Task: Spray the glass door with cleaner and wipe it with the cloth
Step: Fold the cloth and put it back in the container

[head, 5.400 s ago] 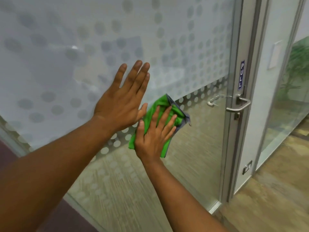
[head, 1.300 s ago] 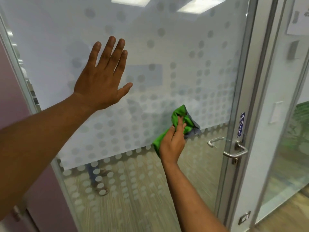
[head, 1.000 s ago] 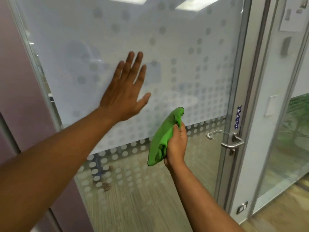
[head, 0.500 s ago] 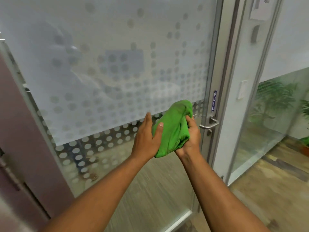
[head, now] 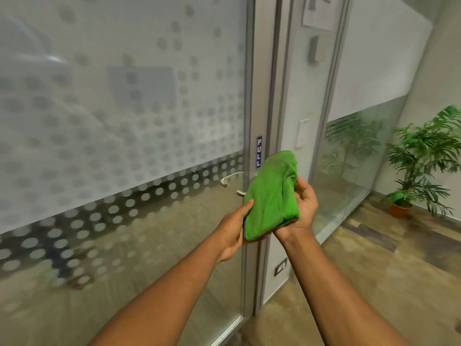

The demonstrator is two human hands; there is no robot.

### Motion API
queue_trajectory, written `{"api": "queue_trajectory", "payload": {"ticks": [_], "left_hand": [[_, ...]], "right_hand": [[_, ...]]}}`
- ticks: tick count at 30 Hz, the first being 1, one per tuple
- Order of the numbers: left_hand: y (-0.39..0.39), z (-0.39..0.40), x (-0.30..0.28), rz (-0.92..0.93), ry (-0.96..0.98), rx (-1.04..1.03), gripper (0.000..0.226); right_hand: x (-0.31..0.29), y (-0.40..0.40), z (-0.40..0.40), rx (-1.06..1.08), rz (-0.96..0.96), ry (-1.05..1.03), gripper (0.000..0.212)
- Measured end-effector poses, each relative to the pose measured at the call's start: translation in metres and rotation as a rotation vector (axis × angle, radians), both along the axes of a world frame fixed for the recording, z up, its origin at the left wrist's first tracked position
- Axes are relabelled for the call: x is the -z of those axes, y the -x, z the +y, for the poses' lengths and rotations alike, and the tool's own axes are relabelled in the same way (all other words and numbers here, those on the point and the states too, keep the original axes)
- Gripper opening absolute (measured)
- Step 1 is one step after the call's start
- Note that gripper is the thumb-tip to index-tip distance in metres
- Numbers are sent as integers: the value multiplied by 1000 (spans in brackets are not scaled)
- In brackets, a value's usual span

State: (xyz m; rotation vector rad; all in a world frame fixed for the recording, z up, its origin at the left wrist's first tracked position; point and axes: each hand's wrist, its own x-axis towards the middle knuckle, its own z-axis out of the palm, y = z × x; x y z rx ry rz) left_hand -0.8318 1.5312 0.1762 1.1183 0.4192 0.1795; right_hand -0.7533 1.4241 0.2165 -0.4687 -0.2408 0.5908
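Observation:
The glass door (head: 119, 126) fills the left of the view, frosted with a dot pattern above and clear below. A folded green cloth (head: 273, 194) is held away from the glass, in front of the door's right edge. My left hand (head: 235, 229) grips its lower left side with the thumb on top. My right hand (head: 303, 206) cups it from the right and below. The metal door handle (head: 230, 179) shows just left of the cloth, partly hidden by it. No spray bottle is in view.
A blue PULL label (head: 259, 152) sits on the door frame. Right of the frame are a fixed glass panel (head: 349, 151), a white wall switch (head: 303, 133) and a potted palm (head: 421, 161) on the wooden floor (head: 389, 265).
My right hand took the cloth off the glass. My left hand left the frosted pane and came down onto the cloth. The view has swung to the right, toward the door frame and the plant.

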Motion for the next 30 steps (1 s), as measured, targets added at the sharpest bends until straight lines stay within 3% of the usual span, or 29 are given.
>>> {"api": "queue_trajectory", "payload": {"ticks": [4,8,11,15,22,25,30], "left_hand": [[-51,-24,1,-40,-121,-26,21],[-91,-47,1,-68,-255,33,27],[-117,-64,1,-47,-351,128,29],[-150,-88,7,2,-393,287,24],[-208,-142,20,70,-424,587,31],[-231,-161,22,69,-413,686,30],[-269,-185,21,41,-346,829,26]], "right_hand": [[5,-48,-54,36,-78,62,34],[14,-93,-112,-9,-92,356,48],[26,-115,-155,40,-100,596,36],[47,-128,-204,120,41,696,18],[74,-136,-272,56,65,1000,40],[75,-139,-296,105,99,968,37],[80,-148,-323,239,231,707,38]]}}
